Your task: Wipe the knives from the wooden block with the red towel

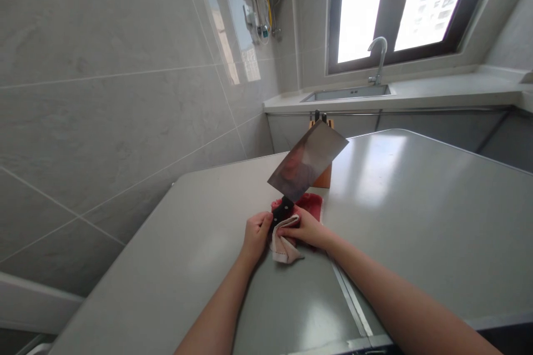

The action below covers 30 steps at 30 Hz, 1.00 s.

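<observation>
A cleaver with a broad steel blade [310, 160] and a black riveted handle [282, 211] is held above the table, its blade tilted up to the right. My left hand [255, 237] is closed round the handle from the left side. My right hand [307, 226] pinches a folded cloth [284, 247], pale on one face and red on the other, against the handle. More of the red cloth [311, 205] spreads out behind my right fingers. Behind the blade stands a wooden knife block [323, 178] with black knife handles sticking up, partly hidden.
The light grey table [200, 260] has a seam strip [353, 300] to the right of centre. Beyond it runs a counter [437, 86] with a sink [347, 94] and tap [380, 60] below a window. A tiled wall [125, 122] borders the left side.
</observation>
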Motion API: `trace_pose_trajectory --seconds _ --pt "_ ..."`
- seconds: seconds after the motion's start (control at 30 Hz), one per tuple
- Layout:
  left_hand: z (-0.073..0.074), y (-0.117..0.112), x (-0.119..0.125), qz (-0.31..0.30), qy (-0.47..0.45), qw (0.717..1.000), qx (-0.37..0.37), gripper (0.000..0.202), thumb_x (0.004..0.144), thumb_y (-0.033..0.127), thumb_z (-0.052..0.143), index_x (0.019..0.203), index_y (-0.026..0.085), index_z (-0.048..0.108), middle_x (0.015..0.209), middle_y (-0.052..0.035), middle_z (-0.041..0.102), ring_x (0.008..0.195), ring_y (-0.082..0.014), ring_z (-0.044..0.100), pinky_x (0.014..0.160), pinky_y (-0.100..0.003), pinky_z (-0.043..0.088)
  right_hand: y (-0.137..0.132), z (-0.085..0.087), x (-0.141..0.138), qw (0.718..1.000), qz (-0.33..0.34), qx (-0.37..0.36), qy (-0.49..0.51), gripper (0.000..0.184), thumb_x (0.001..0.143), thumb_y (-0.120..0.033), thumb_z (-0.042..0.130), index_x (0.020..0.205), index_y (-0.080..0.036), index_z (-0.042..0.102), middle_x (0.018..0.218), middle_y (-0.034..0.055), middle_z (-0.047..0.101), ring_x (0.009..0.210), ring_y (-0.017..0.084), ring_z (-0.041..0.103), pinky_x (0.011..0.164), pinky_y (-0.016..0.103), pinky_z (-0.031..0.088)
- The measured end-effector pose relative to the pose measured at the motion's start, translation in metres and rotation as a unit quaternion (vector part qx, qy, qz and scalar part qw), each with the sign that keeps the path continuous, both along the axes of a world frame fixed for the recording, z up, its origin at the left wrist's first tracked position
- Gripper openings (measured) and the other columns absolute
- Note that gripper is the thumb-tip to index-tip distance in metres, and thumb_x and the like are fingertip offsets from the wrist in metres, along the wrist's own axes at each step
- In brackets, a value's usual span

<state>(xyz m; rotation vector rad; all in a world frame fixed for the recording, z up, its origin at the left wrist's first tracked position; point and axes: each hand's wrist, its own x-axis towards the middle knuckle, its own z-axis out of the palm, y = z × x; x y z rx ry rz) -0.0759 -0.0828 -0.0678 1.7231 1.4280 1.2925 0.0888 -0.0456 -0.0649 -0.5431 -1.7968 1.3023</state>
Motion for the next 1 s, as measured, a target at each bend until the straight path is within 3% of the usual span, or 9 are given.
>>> trace_pose_trajectory --seconds 0.23,0.43,0.7,1.0 --pt "0.0001 0.0005 -0.0012 0.008 0.004 1.000 0.005 0.045 0.085 0.048 0.036 0.057 0.015 0.044 0.057 0.0013 0.041 0.057 -0.0110 0.037 0.053 -0.022 0.030 0.0002 0.0017 -0.0001 1.000 -0.004 -0.012 0.014 0.053 0.064 -0.033 0.072 0.111 -0.019 0.053 0.110 0.0071 0.061 0.102 0.023 0.056 0.092 0.039 0.041" --pt "-0.0001 0.0012 -0.0017 0.015 0.031 0.999 0.020 0.043 0.084 0.046 0.040 0.056 0.014 0.048 0.056 0.0015 0.044 0.056 -0.0109 0.038 0.054 -0.022 0.029 0.0041 -0.0017 0.0014 0.995 -0.082 -0.058 0.006 0.030 0.067 -0.038 0.068 0.085 -0.016 0.057 0.080 0.0024 0.064 0.076 0.018 0.059 0.074 0.032 0.046" --pt "-0.0018 0.0030 -0.0031 0.019 0.046 0.999 0.016 0.045 0.084 0.047 0.039 0.056 0.014 0.049 0.055 0.0010 0.044 0.057 -0.0116 0.040 0.053 -0.023 0.029 0.0052 -0.0012 0.0033 0.990 -0.121 -0.069 0.010 0.030 0.064 -0.042 0.069 0.070 -0.018 0.052 0.068 -0.0009 0.057 0.064 0.014 0.052 0.062 0.027 0.044" --pt "-0.0026 0.0040 -0.0046 0.023 0.021 0.999 0.011 0.045 0.083 0.049 0.041 0.056 0.014 0.051 0.056 0.0006 0.047 0.057 -0.0120 0.042 0.054 -0.023 0.032 0.0023 0.0030 0.0034 0.988 -0.083 -0.127 0.028 0.035 0.063 -0.043 0.070 0.067 -0.018 0.046 0.063 -0.0044 0.052 0.063 0.012 0.051 0.063 0.026 0.044"
